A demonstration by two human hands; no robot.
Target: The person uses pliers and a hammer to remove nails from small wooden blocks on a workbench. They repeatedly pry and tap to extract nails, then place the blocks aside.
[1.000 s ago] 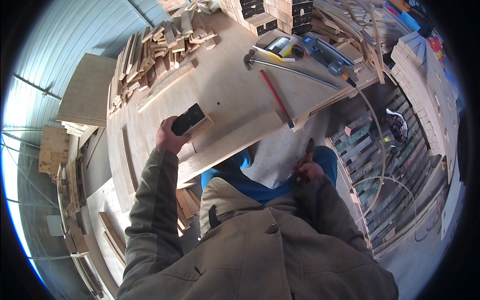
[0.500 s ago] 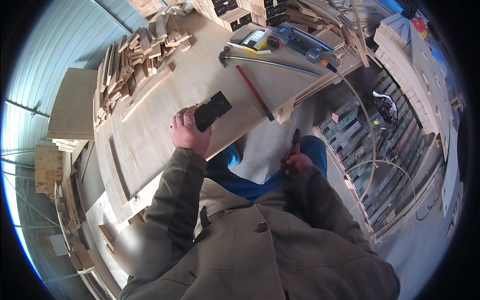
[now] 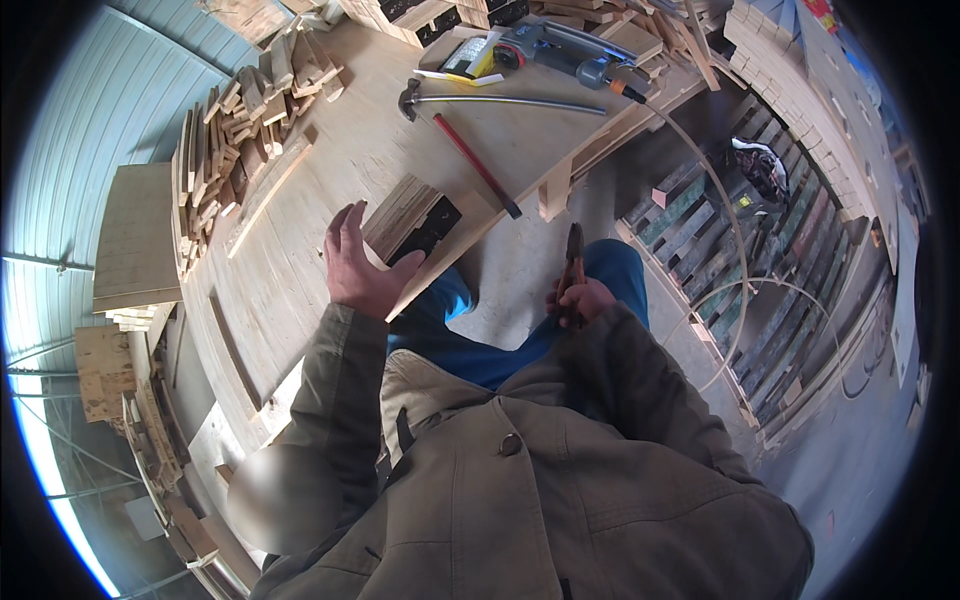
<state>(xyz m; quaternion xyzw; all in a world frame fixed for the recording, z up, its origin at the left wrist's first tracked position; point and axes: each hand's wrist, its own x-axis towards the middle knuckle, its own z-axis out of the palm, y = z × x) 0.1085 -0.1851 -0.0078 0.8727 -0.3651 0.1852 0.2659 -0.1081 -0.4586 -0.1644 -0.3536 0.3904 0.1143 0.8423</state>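
My left hand (image 3: 362, 275) is over the near edge of the wooden worktable (image 3: 330, 185), thumb and fingers spread and nothing held. Right beside it rests a wooden block (image 3: 403, 208), its layered wood face up and a black face toward the table edge. Low by my right knee, my right hand (image 3: 583, 302) is closed around a pair of pliers (image 3: 574, 250), jaws pointing up and away from me. The fingers hide part of the handles.
A claw hammer (image 3: 500, 100), a red bar (image 3: 475, 165) and a power tool with a hose (image 3: 570, 55) lie at the far right of the table. Wood strips (image 3: 255, 120) are piled at the left. A slatted pallet (image 3: 740, 220) is on the floor, right.
My left hand has let go of the block, which has been turned from black face up to wood face up. My right hand has raised the pliers slightly.
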